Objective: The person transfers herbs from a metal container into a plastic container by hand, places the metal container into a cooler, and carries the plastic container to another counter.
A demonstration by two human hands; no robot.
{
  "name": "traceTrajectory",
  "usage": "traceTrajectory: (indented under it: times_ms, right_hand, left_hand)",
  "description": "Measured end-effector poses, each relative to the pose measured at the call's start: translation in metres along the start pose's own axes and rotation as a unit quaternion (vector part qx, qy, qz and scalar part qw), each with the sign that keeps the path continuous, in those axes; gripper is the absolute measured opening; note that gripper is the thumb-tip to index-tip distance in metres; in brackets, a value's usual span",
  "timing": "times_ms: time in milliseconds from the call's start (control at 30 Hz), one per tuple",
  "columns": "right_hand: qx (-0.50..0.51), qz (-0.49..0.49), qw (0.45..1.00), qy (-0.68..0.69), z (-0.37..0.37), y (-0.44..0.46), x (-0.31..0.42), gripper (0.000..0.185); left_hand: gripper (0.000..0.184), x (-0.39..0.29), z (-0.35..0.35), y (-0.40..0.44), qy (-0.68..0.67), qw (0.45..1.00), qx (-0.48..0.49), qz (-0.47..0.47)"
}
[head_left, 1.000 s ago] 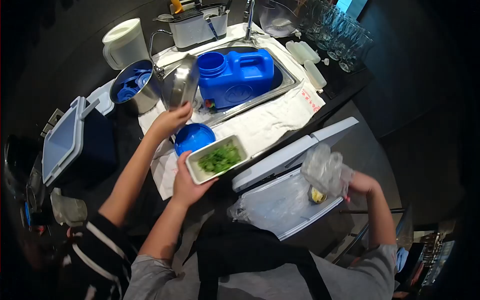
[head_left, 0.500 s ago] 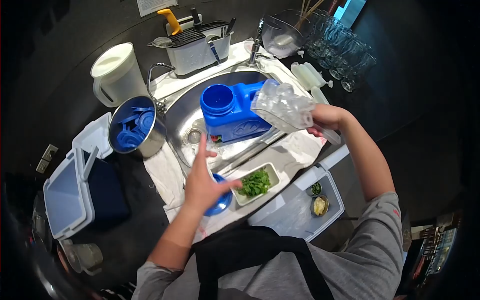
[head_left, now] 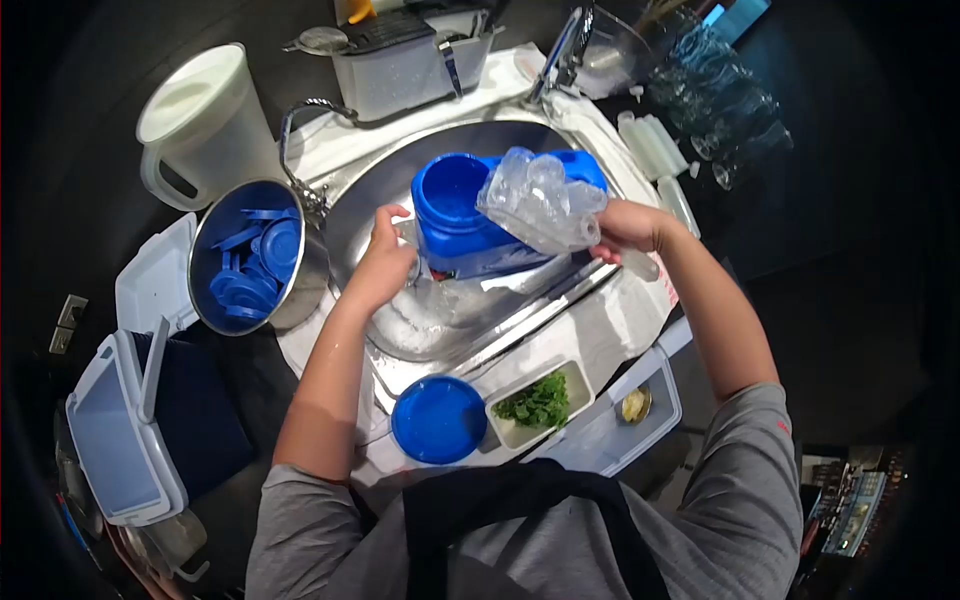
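My right hand [head_left: 630, 232] is closed on a clear scoop [head_left: 543, 215] heaped with ice, which is tilted over the blue jug. The blue jug [head_left: 440, 235] lies in the steel sink [head_left: 400, 335] with its wide round mouth uncovered. My left hand [head_left: 385, 262] is at the jug's left side, fingers curled around something clear that I cannot make out. A blue lid [head_left: 438, 420] and a white dish [head_left: 508, 432] of green leaves [head_left: 535, 402] sit on the white cloth at the sink's near edge.
On the left are a steel pot [head_left: 310, 275] of blue parts, a lidded pitcher [head_left: 200, 125] and a cooler box [head_left: 125, 430]. A utensil holder [head_left: 400, 75] stands behind the sink. Glasses [head_left: 720, 105] are at the back right. A white bin [head_left: 650, 425] is in front at right.
The leaf dish has left my left hand for the cloth, and that hand has moved to the jug. The ice-filled scoop has come over the jug. The other person's arm and steel bowl are gone.
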State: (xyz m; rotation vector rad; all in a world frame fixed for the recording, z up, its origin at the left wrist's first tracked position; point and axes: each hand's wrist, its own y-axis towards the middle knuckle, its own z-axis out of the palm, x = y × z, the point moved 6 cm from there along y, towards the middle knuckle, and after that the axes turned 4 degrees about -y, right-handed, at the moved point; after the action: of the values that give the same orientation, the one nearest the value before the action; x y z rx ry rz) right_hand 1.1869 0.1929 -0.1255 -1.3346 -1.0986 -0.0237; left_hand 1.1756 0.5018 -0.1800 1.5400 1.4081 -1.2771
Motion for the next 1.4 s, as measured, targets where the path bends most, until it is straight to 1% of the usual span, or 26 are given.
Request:
traceTrajectory:
  times_ms: [33, 67, 100, 200, 233, 300, 400, 433, 500, 567, 600, 633, 667, 700, 767, 867, 900, 967, 1000, 1067, 1167, 1200, 1233, 1300, 1333, 1400]
  right_hand:
    - [-0.006, 0.000, 1.000, -0.016, 0.002, -0.003, -0.001, 0.021]
    - [-0.005, 0.010, 1.000, -0.003, -0.002, 0.001, -0.010, 0.022]
    - [-0.001, 0.005, 1.000, 0.006, -0.003, 0.002, -0.014, 0.024]
    - [0.011, -0.009, 1.000, -0.008, -0.004, -0.006, -0.017, 0.028]
    - [0.010, -0.013, 1.000, 0.000, -0.004, -0.010, -0.018, 0.028]
    - [0.015, -0.021, 1.000, 0.006, -0.001, -0.018, -0.020, 0.029]
    - [0.003, -0.023, 1.000, 0.009, -0.008, -0.024, -0.019, 0.030]
    - [-0.003, -0.015, 1.000, -0.005, -0.010, -0.024, -0.020, 0.031]
    - [-0.003, -0.013, 1.000, -0.021, -0.009, -0.031, -0.013, 0.031]
    - [0.010, 0.001, 1.000, -0.012, -0.012, -0.029, -0.013, 0.028]
    - [0.006, 0.004, 1.000, -0.026, -0.010, -0.032, -0.004, 0.025]
    - [0.003, 0.008, 0.999, -0.041, -0.006, -0.035, 0.005, 0.021]
    - [0.001, 0.006, 0.999, -0.042, -0.006, -0.030, 0.009, 0.021]
    - [0.001, 0.023, 0.997, -0.073, -0.009, -0.022, 0.011, 0.022]
    - [-0.003, 0.035, 0.993, -0.108, -0.013, -0.007, 0.024, 0.023]
    - [-0.022, 0.121, 0.967, -0.224, -0.018, 0.006, 0.046, 0.027]
    - [-0.025, 0.119, 0.967, -0.224, -0.016, 0.008, 0.059, 0.027]
    - [-0.046, 0.146, 0.933, -0.325, -0.018, 0.009, 0.079, 0.026]
    - [-0.061, 0.136, 0.934, -0.325, -0.020, 0.009, 0.088, 0.025]
    - [-0.070, 0.177, 0.914, -0.359, -0.028, 0.019, 0.099, 0.025]
    - [-0.110, 0.201, 0.845, -0.484, -0.023, 0.008, 0.131, 0.029]
    - [-0.091, 0.192, 0.843, -0.494, -0.017, 0.007, 0.137, 0.031]
    - [-0.143, 0.193, 0.850, -0.468, -0.016, 0.003, 0.144, 0.022]
    - [-0.101, 0.212, 0.801, -0.551, -0.010, 0.012, 0.157, 0.031]
    - [-0.098, 0.204, 0.734, -0.640, -0.005, 0.014, 0.165, 0.030]
    - [-0.159, 0.178, 0.660, -0.712, 0.018, -0.015, 0.190, 0.029]
  left_hand:
    - [0.049, -0.002, 0.011, -0.016, -0.116, 0.992, 0.035, -0.032]
    - [0.047, -0.008, 0.026, -0.029, -0.183, 0.978, 0.105, -0.006]
    - [0.046, -0.010, 0.033, -0.040, -0.135, 0.985, 0.109, 0.014]
    - [0.043, -0.020, 0.070, -0.067, -0.135, 0.976, 0.161, 0.062]
    - [0.038, -0.028, 0.082, -0.071, -0.093, 0.983, 0.128, 0.098]
    - [0.031, -0.022, 0.119, -0.067, -0.100, 0.976, 0.131, 0.145]
    - [0.027, -0.029, 0.158, -0.064, -0.089, 0.969, 0.190, 0.133]
    - [0.025, -0.028, 0.164, -0.063, -0.038, 0.964, 0.231, 0.128]
    - [0.029, -0.067, 0.139, -0.073, 0.016, 0.944, 0.113, 0.311]
    - [0.036, -0.102, 0.100, -0.074, 0.107, 0.908, -0.024, 0.404]
    - [0.047, -0.118, 0.081, -0.068, 0.105, 0.882, -0.086, 0.451]
    - [0.066, -0.130, 0.067, -0.055, 0.104, 0.889, -0.095, 0.437]
    - [0.085, -0.139, 0.060, -0.041, 0.087, 0.868, -0.105, 0.477]
    - [0.097, -0.150, 0.056, -0.029, 0.139, 0.859, -0.096, 0.482]
    - [0.102, -0.140, 0.061, 0.007, 0.192, 0.900, -0.041, 0.389]
    - [0.100, -0.110, 0.061, 0.043, 0.186, 0.913, 0.009, 0.363]
    - [0.100, -0.104, 0.060, 0.051, 0.186, 0.912, 0.009, 0.366]
    - [0.095, -0.098, 0.053, 0.060, 0.045, 0.910, 0.015, 0.412]
    - [0.088, -0.100, 0.048, 0.062, 0.030, 0.904, -0.018, 0.425]
    - [0.085, -0.099, 0.045, 0.064, 0.033, 0.910, -0.022, 0.413]
    - [0.078, -0.096, 0.042, 0.072, 0.041, 0.912, -0.017, 0.408]
    - [0.077, -0.096, 0.043, 0.073, 0.061, 0.912, -0.017, 0.406]
    - [0.076, -0.096, 0.043, 0.073, 0.082, 0.911, -0.016, 0.404]
    - [0.071, -0.097, 0.042, 0.069, 0.083, 0.910, -0.017, 0.405]
    - [0.070, -0.092, 0.039, 0.072, 0.069, 0.920, -0.033, 0.385]
    - [0.065, -0.077, 0.034, 0.082, 0.016, 0.941, -0.046, 0.336]
